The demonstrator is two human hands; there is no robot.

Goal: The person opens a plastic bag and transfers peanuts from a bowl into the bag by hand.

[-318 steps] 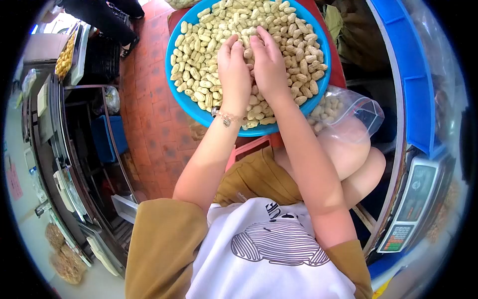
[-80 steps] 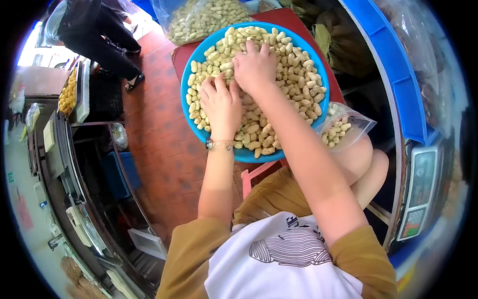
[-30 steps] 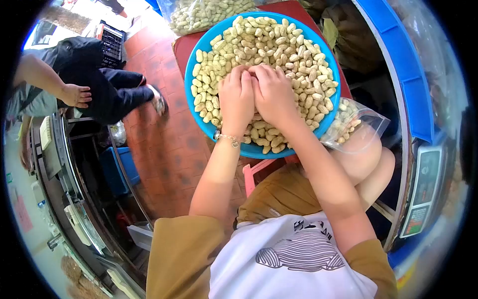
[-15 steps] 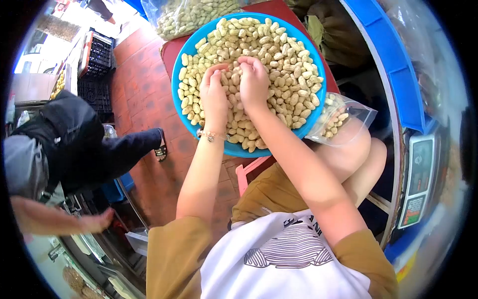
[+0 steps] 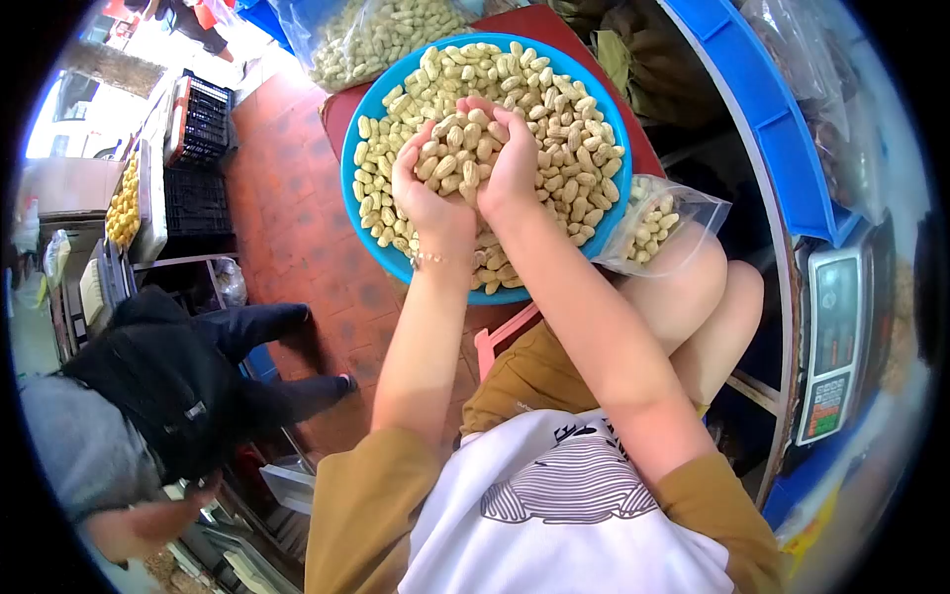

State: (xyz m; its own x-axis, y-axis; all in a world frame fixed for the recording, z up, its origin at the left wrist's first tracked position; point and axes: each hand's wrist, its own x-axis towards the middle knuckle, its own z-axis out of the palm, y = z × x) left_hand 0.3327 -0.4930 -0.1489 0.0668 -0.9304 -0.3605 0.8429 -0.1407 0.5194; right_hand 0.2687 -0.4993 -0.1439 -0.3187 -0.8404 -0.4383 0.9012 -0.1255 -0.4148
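Both of my hands are cupped side by side, palms up, above a round blue basin (image 5: 350, 188) full of unshelled peanuts (image 5: 579, 148). A heap of peanuts (image 5: 455, 153) rests in the cup they form. My left hand (image 5: 427, 203) wraps the left side of the heap, a bracelet at its wrist. My right hand (image 5: 513, 168) curves round the right side. The basin stands on a red surface (image 5: 633, 129). An open clear bag (image 5: 683, 228) with some peanuts lies by the basin's right rim, against a knee.
A larger clear bag of peanuts (image 5: 381, 40) is behind the basin. On the left, a person in dark clothes (image 5: 178, 386) is beside the shelving. Black crates (image 5: 198, 148) stand farther back. A blue tray (image 5: 792, 139) and a scale (image 5: 833, 337) are on the right.
My hands have come together under a heap of peanuts and lifted it, palms now turned up. The other person has moved nearer, lower in the view at the left.
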